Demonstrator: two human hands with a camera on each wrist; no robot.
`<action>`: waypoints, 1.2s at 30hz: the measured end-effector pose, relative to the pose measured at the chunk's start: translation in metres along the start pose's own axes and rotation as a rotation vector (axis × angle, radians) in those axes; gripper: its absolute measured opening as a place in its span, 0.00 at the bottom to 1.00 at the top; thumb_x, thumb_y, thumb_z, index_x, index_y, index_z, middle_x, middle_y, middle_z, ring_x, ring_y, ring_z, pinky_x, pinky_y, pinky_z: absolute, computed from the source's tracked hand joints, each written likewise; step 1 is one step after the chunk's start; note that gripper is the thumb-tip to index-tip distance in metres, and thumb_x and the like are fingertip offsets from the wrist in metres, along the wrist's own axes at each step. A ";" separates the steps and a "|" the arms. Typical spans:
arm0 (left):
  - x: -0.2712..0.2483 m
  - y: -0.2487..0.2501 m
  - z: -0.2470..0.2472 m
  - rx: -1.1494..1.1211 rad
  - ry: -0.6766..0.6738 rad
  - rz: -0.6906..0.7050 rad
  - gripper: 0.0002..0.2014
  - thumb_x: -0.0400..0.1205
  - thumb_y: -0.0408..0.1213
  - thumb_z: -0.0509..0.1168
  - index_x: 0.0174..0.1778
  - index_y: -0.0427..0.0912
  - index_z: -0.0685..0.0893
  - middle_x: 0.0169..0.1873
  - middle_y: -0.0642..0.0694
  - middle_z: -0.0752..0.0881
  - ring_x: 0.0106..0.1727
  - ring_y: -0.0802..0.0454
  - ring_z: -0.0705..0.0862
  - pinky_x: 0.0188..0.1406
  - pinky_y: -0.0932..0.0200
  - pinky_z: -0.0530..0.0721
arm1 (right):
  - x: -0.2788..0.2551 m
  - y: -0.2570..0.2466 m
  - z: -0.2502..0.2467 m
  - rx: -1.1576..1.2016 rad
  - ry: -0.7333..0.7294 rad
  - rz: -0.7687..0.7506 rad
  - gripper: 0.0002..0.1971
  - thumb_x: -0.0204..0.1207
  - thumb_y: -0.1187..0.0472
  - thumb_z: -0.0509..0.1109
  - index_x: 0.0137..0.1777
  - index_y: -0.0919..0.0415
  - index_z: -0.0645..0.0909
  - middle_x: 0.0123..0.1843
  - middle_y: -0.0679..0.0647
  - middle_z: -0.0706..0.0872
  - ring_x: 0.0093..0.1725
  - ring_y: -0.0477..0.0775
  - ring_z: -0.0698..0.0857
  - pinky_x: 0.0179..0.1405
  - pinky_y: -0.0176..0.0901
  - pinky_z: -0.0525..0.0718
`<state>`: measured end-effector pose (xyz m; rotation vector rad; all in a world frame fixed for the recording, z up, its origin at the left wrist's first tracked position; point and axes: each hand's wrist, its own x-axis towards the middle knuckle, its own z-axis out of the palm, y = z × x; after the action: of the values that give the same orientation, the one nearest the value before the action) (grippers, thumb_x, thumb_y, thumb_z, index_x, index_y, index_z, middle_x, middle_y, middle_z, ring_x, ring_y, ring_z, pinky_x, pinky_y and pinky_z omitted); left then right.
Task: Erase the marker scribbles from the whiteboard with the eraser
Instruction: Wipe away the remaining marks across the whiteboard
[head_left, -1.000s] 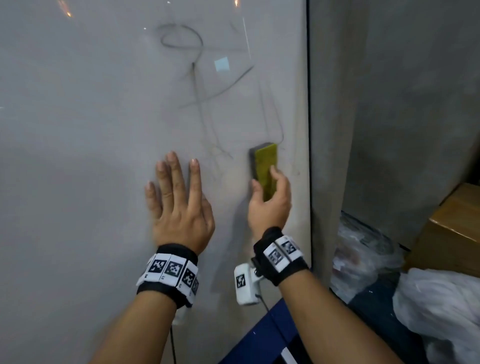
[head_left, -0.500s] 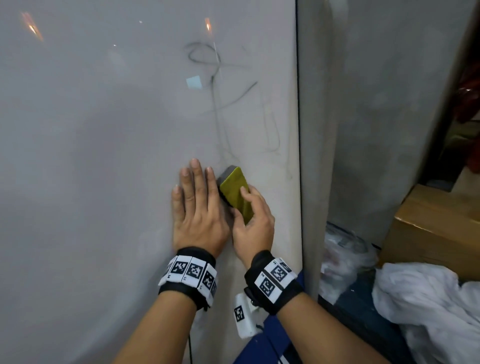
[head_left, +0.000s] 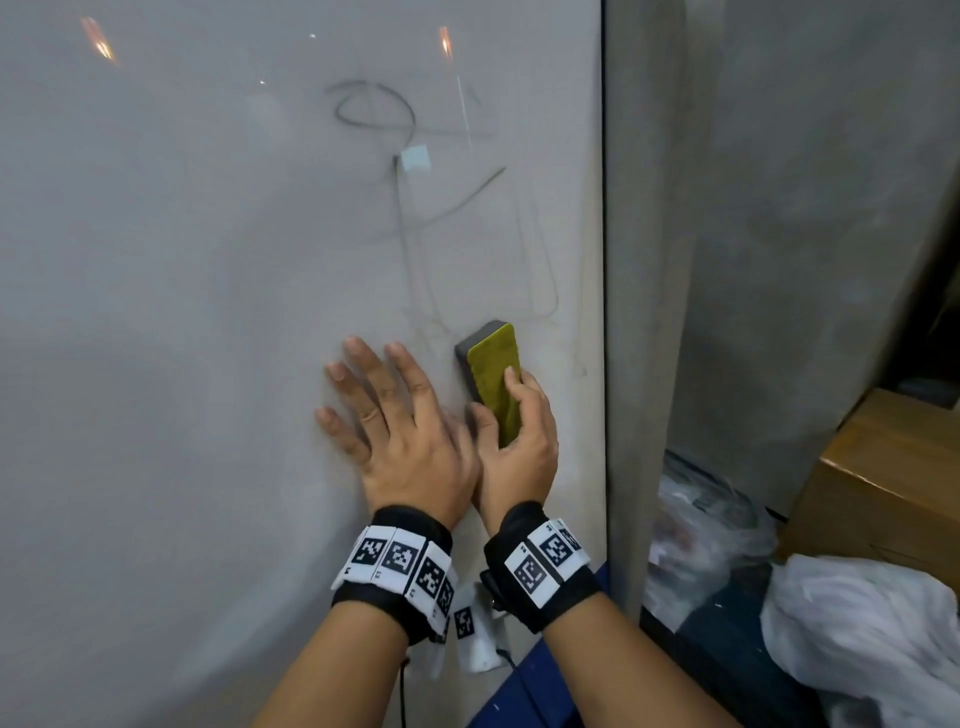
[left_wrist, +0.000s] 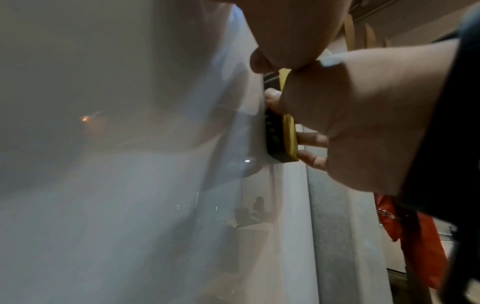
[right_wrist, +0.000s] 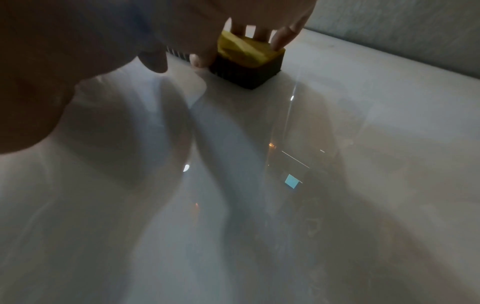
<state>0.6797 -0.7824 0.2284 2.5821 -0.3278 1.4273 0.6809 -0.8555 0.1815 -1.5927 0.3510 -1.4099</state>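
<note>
The whiteboard (head_left: 182, 312) fills the left of the head view. Dark marker scribbles (head_left: 395, 135) loop and trail down its right part. My right hand (head_left: 514, 447) grips the eraser (head_left: 493, 374), yellow-backed with a dark felt pad, and holds it flat against the board just below the faint lower lines. From the right wrist view the eraser (right_wrist: 246, 59) shows with fingers over its yellow back. My left hand (head_left: 395, 421) lies flat on the board with fingers spread, right beside the eraser hand. The left wrist view has the eraser (left_wrist: 281, 137) edge-on against the board.
The board's right edge (head_left: 602, 312) meets a grey wall (head_left: 779, 208). Lower right sit a brown cardboard box (head_left: 883, 478), a clear plastic bag (head_left: 701, 530) and white cloth (head_left: 857, 623). A small pale square reflection (head_left: 415, 157) lies among the scribbles.
The eraser swept left toward my left hand, then back right and slightly up. My left hand stayed flat on the board, its fingers now spread wider.
</note>
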 end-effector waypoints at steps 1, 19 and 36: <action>0.001 0.006 0.003 0.008 -0.008 -0.027 0.43 0.79 0.47 0.58 0.86 0.30 0.50 0.83 0.23 0.48 0.84 0.27 0.42 0.79 0.29 0.34 | 0.009 0.006 -0.001 0.000 0.010 0.004 0.21 0.73 0.61 0.78 0.67 0.56 0.83 0.72 0.48 0.83 0.72 0.47 0.80 0.68 0.53 0.82; 0.006 0.021 0.028 0.033 0.099 -0.146 0.43 0.83 0.51 0.58 0.81 0.27 0.43 0.79 0.18 0.52 0.80 0.21 0.50 0.78 0.26 0.39 | 0.088 0.088 -0.021 -0.005 0.096 0.366 0.18 0.79 0.57 0.75 0.68 0.52 0.80 0.71 0.50 0.84 0.69 0.55 0.81 0.67 0.43 0.77; 0.038 -0.034 -0.057 0.045 0.123 0.025 0.38 0.84 0.46 0.54 0.88 0.38 0.46 0.84 0.32 0.38 0.86 0.37 0.36 0.79 0.38 0.29 | 0.039 -0.032 0.004 0.046 -0.004 -0.083 0.21 0.73 0.63 0.78 0.66 0.57 0.84 0.74 0.50 0.81 0.73 0.51 0.79 0.69 0.40 0.72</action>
<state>0.6630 -0.7392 0.2890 2.5180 -0.3150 1.6115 0.6847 -0.8660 0.2306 -1.5887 0.2512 -1.4666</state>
